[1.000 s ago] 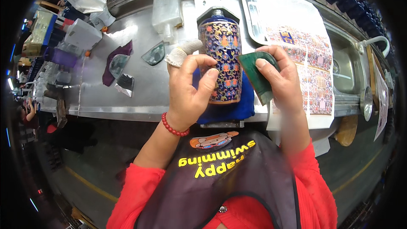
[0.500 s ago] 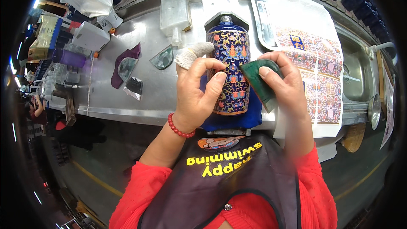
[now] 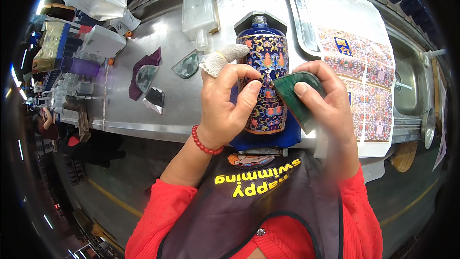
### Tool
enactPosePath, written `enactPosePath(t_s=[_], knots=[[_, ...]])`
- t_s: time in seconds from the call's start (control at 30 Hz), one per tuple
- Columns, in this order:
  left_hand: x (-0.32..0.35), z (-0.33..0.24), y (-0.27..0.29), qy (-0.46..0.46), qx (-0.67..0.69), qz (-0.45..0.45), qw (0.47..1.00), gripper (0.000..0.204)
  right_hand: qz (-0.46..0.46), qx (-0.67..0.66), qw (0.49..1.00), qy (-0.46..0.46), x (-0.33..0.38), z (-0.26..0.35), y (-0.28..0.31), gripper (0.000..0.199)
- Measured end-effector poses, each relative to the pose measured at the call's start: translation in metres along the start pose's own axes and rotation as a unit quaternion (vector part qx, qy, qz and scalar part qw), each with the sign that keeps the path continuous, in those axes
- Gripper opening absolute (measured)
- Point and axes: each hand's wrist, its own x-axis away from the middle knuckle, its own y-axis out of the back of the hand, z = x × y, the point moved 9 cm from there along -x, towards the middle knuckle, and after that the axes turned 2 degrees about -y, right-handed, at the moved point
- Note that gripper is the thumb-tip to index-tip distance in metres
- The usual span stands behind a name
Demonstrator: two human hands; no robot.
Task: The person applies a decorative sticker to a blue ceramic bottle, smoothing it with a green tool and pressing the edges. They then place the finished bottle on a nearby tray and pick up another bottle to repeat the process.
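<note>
1. At far left we see a purple container (image 3: 85, 67); its contents are too small to make out.
2. Next, a clear bottle (image 3: 197, 9) lies on the metal counter (image 3: 165, 26), with no filling that we can discern.
3. Our left hand (image 3: 225, 98) is half curled, thumb and forefinger tips close together over the pattern; we cannot tell whether they pinch anything. A pale covering (image 3: 223, 61) wraps another finger.
4. The patterned bottle (image 3: 263, 57) lies between our hands above a blue cloth (image 3: 266, 141), neck pointing away (its walls are opaque, so the inside stays hidden).
5. Our right hand (image 3: 328, 98) grips a green scraper (image 3: 298, 91), whose tip now reaches further over that bottle's right side than a second ago; we judge the work centres on its patterned face.
6. At right, a printed sheet (image 3: 366, 96) partly covers a metal tray (image 3: 303, 24), beside the sink (image 3: 413, 74).
</note>
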Motion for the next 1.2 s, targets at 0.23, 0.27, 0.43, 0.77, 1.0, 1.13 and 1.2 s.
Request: enactPosePath(t_s=[0.23, 0.27, 0.43, 0.77, 1.0, 1.13, 1.2], knots=[[-0.007, -0.021, -0.011, -0.056, -0.137, 0.052, 0.988, 0.031, -0.016, 0.012, 1.0, 0.024, 0.003, 0.004, 0.001, 0.022], [-0.008, -0.024, -0.012, -0.057, -0.167, 0.056, 0.983, 0.032, -0.018, 0.012, 0.999, 0.025, 0.002, 0.004, 0.002, 0.022], [-0.014, -0.03, -0.018, -0.042, -0.235, 0.065, 0.969, 0.033, -0.019, 0.004, 1.0, 0.024, 0.001, 0.002, 0.003, 0.021], [-0.017, -0.036, -0.017, -0.036, -0.253, 0.051, 0.966, 0.016, -0.008, -0.035, 0.999, 0.033, -0.001, -0.002, 0.003, 0.023], [-0.017, -0.031, -0.017, -0.025, -0.251, 0.061, 0.966, 0.015, -0.01, -0.008, 0.999, 0.043, 0.0, -0.001, 0.005, 0.023], [-0.018, -0.031, -0.019, -0.036, -0.256, 0.055, 0.965, 0.015, -0.009, -0.017, 0.999, 0.035, 0.0, -0.002, 0.004, 0.022], [-0.017, -0.031, -0.018, -0.024, -0.262, 0.051, 0.964, 0.011, -0.004, -0.016, 1.0, 0.023, 0.0, -0.003, 0.003, 0.023]])
